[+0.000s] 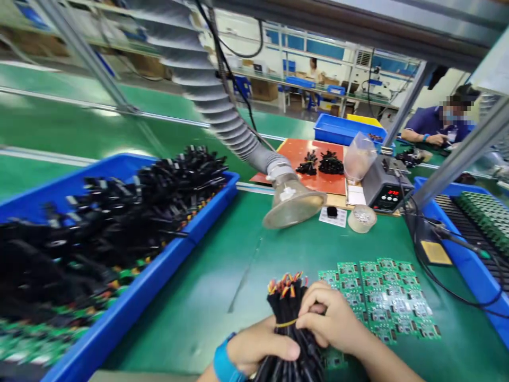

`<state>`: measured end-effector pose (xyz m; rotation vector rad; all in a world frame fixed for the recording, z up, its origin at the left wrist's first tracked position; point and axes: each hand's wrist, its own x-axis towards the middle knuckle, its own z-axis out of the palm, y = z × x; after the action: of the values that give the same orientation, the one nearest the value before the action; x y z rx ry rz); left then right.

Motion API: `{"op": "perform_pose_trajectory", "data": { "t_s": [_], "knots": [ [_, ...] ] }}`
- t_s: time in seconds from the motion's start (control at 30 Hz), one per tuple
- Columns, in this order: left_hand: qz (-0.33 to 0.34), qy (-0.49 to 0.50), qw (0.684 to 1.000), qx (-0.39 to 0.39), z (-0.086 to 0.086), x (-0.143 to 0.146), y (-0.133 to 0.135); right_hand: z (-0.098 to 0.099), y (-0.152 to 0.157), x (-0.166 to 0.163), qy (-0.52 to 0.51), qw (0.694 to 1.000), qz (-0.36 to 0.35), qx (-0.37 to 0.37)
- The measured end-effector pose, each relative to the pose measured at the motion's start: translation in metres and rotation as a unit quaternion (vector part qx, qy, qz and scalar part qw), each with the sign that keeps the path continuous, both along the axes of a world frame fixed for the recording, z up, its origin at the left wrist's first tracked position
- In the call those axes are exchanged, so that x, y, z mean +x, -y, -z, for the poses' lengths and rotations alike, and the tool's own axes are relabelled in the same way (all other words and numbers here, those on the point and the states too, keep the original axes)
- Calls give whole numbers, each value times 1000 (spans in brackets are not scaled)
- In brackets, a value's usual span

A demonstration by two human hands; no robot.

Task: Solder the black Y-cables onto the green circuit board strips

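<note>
A bundle of black cables [292, 339] with stripped red, yellow and orange wire ends stands near the front edge of the green bench. My left hand [262, 345], with a blue band at the wrist, is wrapped round the bundle from the left. A yellow rubber band [285, 323] circles the cables below their coloured ends. With thumb and forefinger, my right hand [332, 318] pinches that band at its right side. Green circuit boards [392, 300] lie in rows just right of my right hand, some partly hidden behind it.
A blue bin [207, 220] heaped with black cables fills the left. A fume extraction hose [296, 204] hangs over the bench. Behind are a soldering station [387, 185], a small round tub [361, 218] and cable bundles [331, 163] on an orange mat. A co-worker [437, 124] sits at far right.
</note>
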<state>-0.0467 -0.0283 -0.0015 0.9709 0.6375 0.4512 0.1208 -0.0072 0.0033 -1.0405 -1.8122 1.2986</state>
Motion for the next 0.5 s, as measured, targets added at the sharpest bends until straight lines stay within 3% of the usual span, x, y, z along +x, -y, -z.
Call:
{"op": "perform_pose_trajectory", "data": {
  "t_s": [0.1,0.23,0.33,0.4,0.43,0.5],
  "knots": [
    [-15,97,989,-107,-9,3,-3,-6,0,5,41,997,-38,50],
    [-63,113,981,-145,-6,5,0,-12,5,7,10,996,-16,90],
    [-55,96,982,-151,-2,-1,-1,-15,11,6,-133,991,-25,-8],
    [-36,81,985,-145,-2,-7,-4,-16,16,10,-227,966,-55,-108],
    [-14,59,992,-114,-2,-10,-6,-17,17,16,-235,958,-80,-144],
    [50,-35,998,-1,-1,-18,-10,-18,17,31,-133,970,-79,-190]
  ]
}}
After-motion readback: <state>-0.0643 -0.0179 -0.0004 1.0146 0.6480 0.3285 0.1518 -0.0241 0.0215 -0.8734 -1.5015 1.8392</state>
